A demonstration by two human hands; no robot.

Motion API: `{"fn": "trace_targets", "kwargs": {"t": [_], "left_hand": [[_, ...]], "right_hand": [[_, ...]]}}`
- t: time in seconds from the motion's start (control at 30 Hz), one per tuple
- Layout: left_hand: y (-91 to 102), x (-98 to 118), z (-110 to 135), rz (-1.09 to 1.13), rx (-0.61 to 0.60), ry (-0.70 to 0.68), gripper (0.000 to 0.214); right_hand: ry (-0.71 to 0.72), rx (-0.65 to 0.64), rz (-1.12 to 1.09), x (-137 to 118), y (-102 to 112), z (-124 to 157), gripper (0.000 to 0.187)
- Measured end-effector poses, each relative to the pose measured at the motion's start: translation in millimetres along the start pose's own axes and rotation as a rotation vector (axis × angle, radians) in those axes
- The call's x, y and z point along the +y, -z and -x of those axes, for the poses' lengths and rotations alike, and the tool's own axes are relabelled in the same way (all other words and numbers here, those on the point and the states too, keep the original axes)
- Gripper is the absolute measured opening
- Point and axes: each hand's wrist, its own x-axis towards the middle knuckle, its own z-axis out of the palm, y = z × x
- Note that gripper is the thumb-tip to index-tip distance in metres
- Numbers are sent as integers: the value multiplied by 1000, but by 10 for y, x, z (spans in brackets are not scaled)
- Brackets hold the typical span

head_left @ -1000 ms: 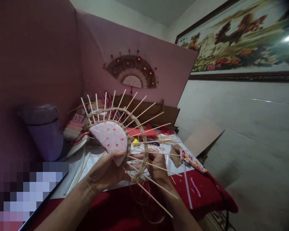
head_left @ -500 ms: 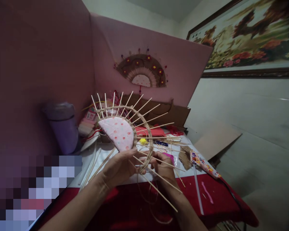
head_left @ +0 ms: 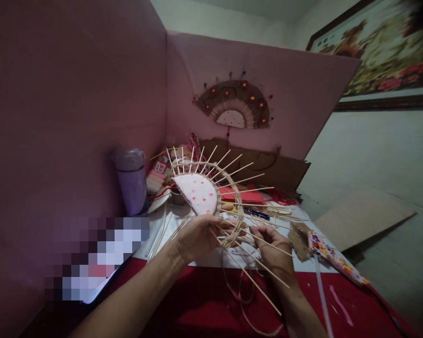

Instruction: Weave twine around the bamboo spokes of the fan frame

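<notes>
My left hand (head_left: 197, 238) grips the lower edge of a fan frame, its thumb on a half-round pad (head_left: 198, 193) of white cloth with red dots. Thin wooden sticks (head_left: 255, 177) radiate from the pad's curved edge. A band of woven twine (head_left: 239, 203) runs across them in an arc, apart from the pad. My right hand (head_left: 275, 251) is closed in a pinch just right of the band's lower end, seemingly on the twine; its fingertips are partly hidden by sticks. A loose twine tail (head_left: 248, 324) hangs in loops below the frame.
A finished fan (head_left: 238, 105) hangs on the pink board behind. On the table stand a purple tumbler (head_left: 130, 183) and craft supplies; a flower-patterned glue gun (head_left: 334, 260) with a clear glue stick lies right. Cardboard (head_left: 366, 218) leans beyond it. A blurred-out phone-like slab (head_left: 102, 263) is at left.
My right hand has drawn away from the twine band toward the right, its pinch now clear of it. The left hand keeps its hold on the fan frame. The view has turned left.
</notes>
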Motion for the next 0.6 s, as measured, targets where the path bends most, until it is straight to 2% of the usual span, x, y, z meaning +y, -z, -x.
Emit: {"fn": "trace_targets", "kwargs": {"t": [0.27,0.4,0.6], "left_hand": [[-1,17,18,-4,-24,53,32],[22,13,16,6,-24,63,34],[-2,47,12,-15,105,42,32]], "right_hand": [[72,4,84,-33,67,6,34],[40,52,105,-34,97,13,32],[127,129,106,-88,180,34,30]]}}
